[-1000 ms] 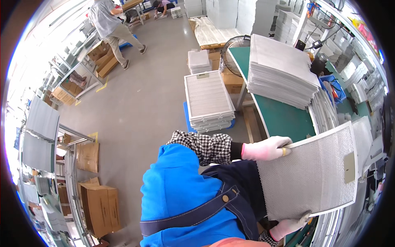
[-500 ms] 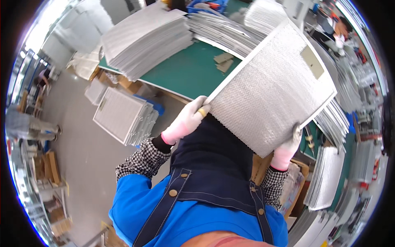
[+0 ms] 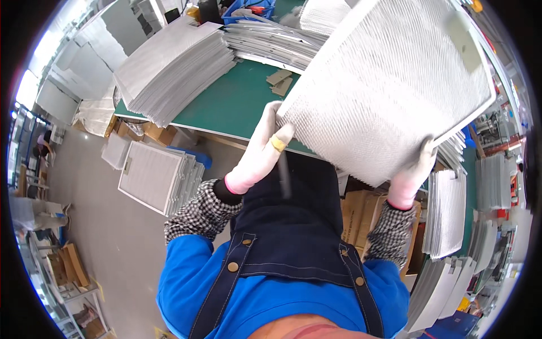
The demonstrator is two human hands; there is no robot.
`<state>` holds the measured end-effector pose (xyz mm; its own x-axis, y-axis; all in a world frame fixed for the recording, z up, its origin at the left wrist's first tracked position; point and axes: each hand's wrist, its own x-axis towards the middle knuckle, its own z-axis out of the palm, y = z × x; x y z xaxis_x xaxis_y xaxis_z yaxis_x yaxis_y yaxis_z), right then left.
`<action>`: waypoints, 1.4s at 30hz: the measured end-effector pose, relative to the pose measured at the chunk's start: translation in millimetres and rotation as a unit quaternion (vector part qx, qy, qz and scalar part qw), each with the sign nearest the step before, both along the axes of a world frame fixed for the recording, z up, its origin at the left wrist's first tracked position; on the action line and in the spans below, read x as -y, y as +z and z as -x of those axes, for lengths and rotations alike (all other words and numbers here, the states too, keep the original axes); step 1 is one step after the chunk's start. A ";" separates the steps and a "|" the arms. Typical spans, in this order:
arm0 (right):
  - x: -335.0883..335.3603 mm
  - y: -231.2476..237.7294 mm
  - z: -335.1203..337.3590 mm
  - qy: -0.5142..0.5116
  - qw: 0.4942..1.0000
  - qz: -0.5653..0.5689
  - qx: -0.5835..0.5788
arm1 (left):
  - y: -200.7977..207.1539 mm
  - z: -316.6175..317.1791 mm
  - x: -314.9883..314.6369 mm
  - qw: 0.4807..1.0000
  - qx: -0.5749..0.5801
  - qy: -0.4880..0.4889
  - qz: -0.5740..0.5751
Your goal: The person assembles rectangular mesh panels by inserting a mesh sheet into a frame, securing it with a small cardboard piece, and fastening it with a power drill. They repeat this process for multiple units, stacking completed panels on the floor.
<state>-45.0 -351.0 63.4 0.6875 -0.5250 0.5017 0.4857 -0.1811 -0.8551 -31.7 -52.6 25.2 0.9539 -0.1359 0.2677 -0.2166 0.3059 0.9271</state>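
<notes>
Mesh panel [image 3: 384,96]: above bench [image 3: 223,107], my left hand [image 3: 259,152] + right hand [image 3: 412,174] both gripping it
Frame [image 3: 328,50]: sides on, near edge [image 3: 334,157] looks bare tbh

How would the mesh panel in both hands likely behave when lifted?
The mesh panel is probably fairly stiff, since white framing borders its sides. It seems light for its size: the left hand and right hand hold only its edges. Its near edge, apparently bare mesh, may bend or snag.
</notes>
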 end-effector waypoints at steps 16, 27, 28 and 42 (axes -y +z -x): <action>-28.7 -13.0 -70.4 0.483 0.684 0.379 -0.394 | 22.7 21.2 -69.1 0.766 0.222 -0.141 -0.586; -47.2 26.8 -81.6 0.493 0.606 0.516 -0.352 | 27.7 -55.9 -51.9 0.771 0.305 -0.062 -0.556; -52.8 22.1 -83.5 0.492 0.616 0.517 -0.333 | 24.0 -55.8 -44.1 0.783 0.290 -0.078 -0.544; -79.2 12.4 -69.8 0.506 0.562 0.572 -0.317 | 60.7 -61.3 -45.4 0.801 -0.017 -0.321 -0.505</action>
<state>24.8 -271.8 75.7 0.5740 0.7137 -0.4014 0.4988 -0.6935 -0.5199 29.7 -7.2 85.9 0.6044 -0.7329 -0.3124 -0.2851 -0.5650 0.7742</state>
